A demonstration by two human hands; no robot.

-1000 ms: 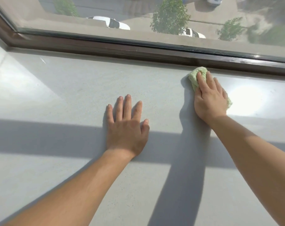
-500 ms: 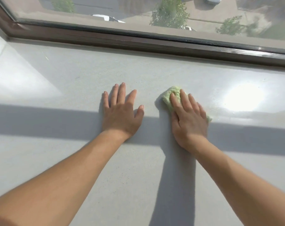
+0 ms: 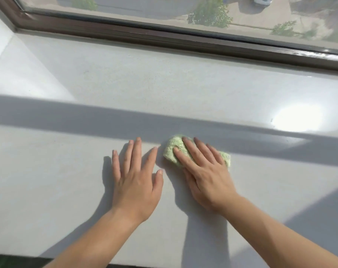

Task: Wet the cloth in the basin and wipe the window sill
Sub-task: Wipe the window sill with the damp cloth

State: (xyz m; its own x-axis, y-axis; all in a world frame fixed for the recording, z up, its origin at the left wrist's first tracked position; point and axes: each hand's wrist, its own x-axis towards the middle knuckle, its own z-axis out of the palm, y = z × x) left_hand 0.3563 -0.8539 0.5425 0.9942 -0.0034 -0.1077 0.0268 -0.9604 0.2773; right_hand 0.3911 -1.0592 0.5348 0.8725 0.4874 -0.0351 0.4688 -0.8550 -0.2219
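Nearest me, my two bare forearms reach in from the bottom edge onto the pale window sill (image 3: 71, 171). My left hand (image 3: 136, 182) lies flat on the sill, fingers spread, holding nothing. Just beside it, my right hand (image 3: 205, 175) presses palm-down on the light green cloth (image 3: 173, 149), fingers stretched out flat over it rather than curled around it; the cloth is bunched and sticks out past my fingertips and at the little-finger side. A broad band of shadow crosses the sill just beyond my fingertips. Farther off, a bright glare sits at the right, then the dark window frame (image 3: 164, 38), and trees (image 3: 209, 13) outside the glass.
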